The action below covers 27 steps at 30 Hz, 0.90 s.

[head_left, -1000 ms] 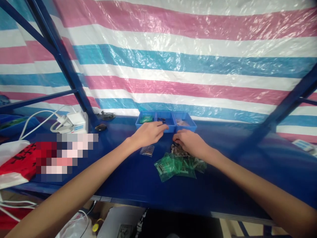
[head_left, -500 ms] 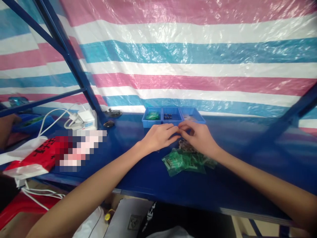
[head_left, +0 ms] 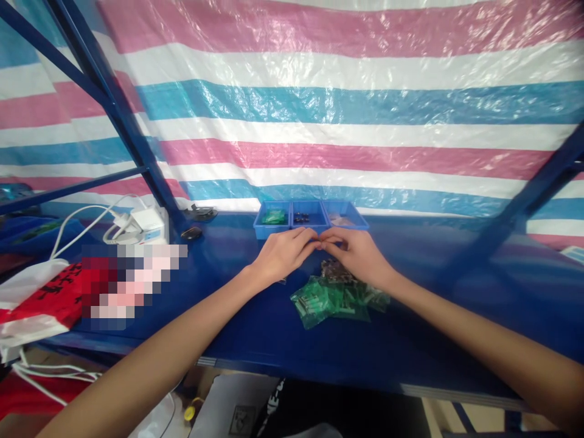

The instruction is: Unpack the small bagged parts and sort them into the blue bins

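My left hand [head_left: 280, 255] and my right hand [head_left: 358, 255] meet fingertip to fingertip over the blue table [head_left: 255, 322], just in front of three small blue trays [head_left: 310, 228]. Both pinch a tiny item between them, too small to identify. The left tray holds green bags [head_left: 274, 216], the middle one small black parts [head_left: 301, 217], the right one pale pieces [head_left: 340, 219]. A pile of green plastic bags [head_left: 333, 298] lies under my right wrist. The corner of a small clear bag [head_left: 281, 281] shows by my left hand.
A white power adapter with cables [head_left: 143, 224] and a small black object [head_left: 191, 233] sit at the back left. A red and white bag [head_left: 36, 298] lies at the left edge. Blue frame posts [head_left: 123, 121] rise in front of a striped tarp.
My left hand drew back from the middle tray and joined my right hand, which rose off the bag pile. The fingertips now touch in front of the trays.
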{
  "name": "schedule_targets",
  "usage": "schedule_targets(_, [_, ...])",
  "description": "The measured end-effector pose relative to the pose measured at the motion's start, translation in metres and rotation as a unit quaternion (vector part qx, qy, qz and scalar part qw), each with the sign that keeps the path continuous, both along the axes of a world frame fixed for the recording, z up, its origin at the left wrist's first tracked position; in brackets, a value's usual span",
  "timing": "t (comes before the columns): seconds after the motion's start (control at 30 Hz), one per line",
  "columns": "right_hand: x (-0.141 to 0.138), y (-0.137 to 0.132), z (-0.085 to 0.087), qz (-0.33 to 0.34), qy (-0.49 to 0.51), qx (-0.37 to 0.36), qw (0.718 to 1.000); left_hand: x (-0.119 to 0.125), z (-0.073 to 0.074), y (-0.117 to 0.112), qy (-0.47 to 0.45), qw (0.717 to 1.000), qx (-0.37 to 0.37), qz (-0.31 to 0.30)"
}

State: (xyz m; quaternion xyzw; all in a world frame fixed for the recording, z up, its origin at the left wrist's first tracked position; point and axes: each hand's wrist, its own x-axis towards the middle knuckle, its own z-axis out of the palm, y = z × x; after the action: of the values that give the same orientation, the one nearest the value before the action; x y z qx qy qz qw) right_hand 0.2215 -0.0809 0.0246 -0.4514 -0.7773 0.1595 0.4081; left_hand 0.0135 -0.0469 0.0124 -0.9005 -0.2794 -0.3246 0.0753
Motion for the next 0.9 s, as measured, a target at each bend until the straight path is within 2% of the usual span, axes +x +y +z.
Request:
schedule_targets(0.4, [-0.0002, 0.0000, 0.0007, 0.001, 0.025, 0.002, 1.000, -0.0021, 0.0020, 0.0007, 0.032, 0.999, 0.008, -0.002])
schedule_targets(0.57, [0.0010, 0.0007, 0.0022, 0.001, -0.005, 0.008, 1.000, 0.0008, 0.0026, -0.0025, 0.042, 0.999, -0.011, 0.004])
schedule_targets(0.67, [0.0017, 0.0008, 0.0015, 0.022, 0.001, 0.001, 1.000, 0.0024, 0.0032, -0.0033, 0.028, 0.999, -0.033, -0.007])
schedule_targets(0.83, [0.0021, 0.0011, 0.0042, 0.046, 0.064, -0.020, 0.997, 0.0035, 0.0048, 0.0009, -0.045, 0.994, -0.097, -0.037])
schedule_targets(0.9, [0.0018, 0.0011, 0.0082, 0.046, 0.044, -0.006, 0.998, 0.0044, 0.0061, 0.0029, -0.064, 0.988, -0.132, -0.055])
